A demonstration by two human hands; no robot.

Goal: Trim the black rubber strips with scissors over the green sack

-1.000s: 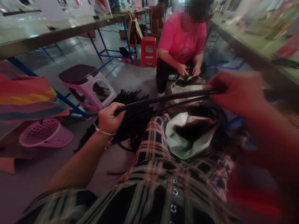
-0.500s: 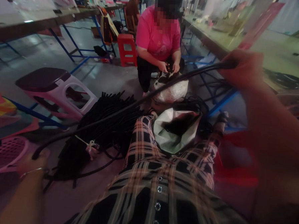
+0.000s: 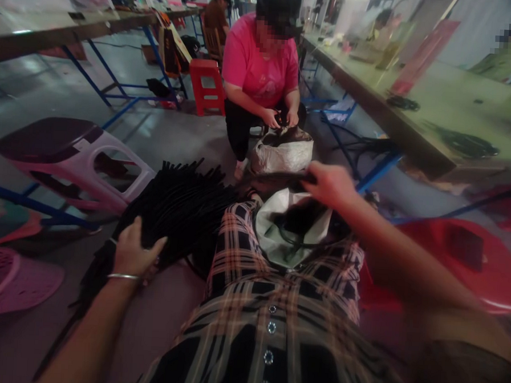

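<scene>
My left hand point(image 3: 135, 251), with a bangle at the wrist, is spread over the lower end of a thick bundle of long black strips point(image 3: 181, 205). Its thumb and fingers are apart, and nothing shows in its grasp. Over the white sack point(image 3: 270, 241) between my knees, my right hand point(image 3: 330, 184) is closed on a long black flexible strip point(image 3: 277, 174). Motion blurs this strip, so whether it is a tube or a solid cord I cannot tell. Dark material and a curved black piece lie inside the sack.
A co-worker in a pink shirt point(image 3: 262, 66) sits opposite, both hands over another white sack point(image 3: 283, 153). A dark-topped stool point(image 3: 48, 138) and pink basket point(image 3: 28, 279) are on the left. A red stool point(image 3: 491, 267) and long table point(image 3: 434, 121) stand right.
The black strip was stretched between both hands; my left hand has let go and moved right onto the bundle. My right hand has come down and left, still holding the strip, above the sack.
</scene>
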